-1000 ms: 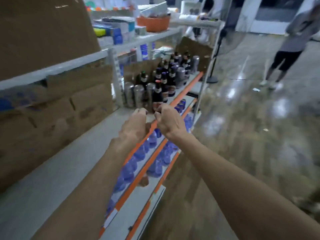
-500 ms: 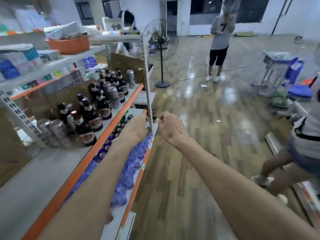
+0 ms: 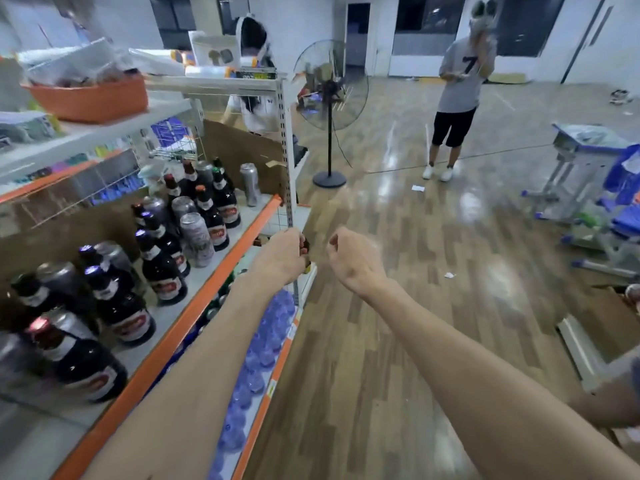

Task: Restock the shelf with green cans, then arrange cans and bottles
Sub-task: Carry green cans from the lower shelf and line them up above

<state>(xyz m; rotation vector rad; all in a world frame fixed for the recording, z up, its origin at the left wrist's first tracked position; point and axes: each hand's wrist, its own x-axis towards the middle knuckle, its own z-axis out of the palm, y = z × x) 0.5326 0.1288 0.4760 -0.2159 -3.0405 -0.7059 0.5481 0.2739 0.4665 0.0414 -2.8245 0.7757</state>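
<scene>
Several bottles (image 3: 162, 271) wear blurred red labels; grey shirt (image 3: 462, 84) reads "7".

A glossy wood-pattern floor (image 3: 398, 306) fills the room, throwing back pale patches of overhead light. At 12 o'clock stands a black pedestal fan (image 3: 330, 88); a thin cable (image 3: 485, 156) lies across the boards beside it. Beyond run white walls (image 3: 304, 26), dark windows (image 3: 429, 12) and a dark doorway (image 3: 356, 32). A person in a grey shirt (image 3: 460, 77) stands at 1 o'clock, and grey-and-blue desks (image 3: 581, 150) at 3 o'clock.
</scene>
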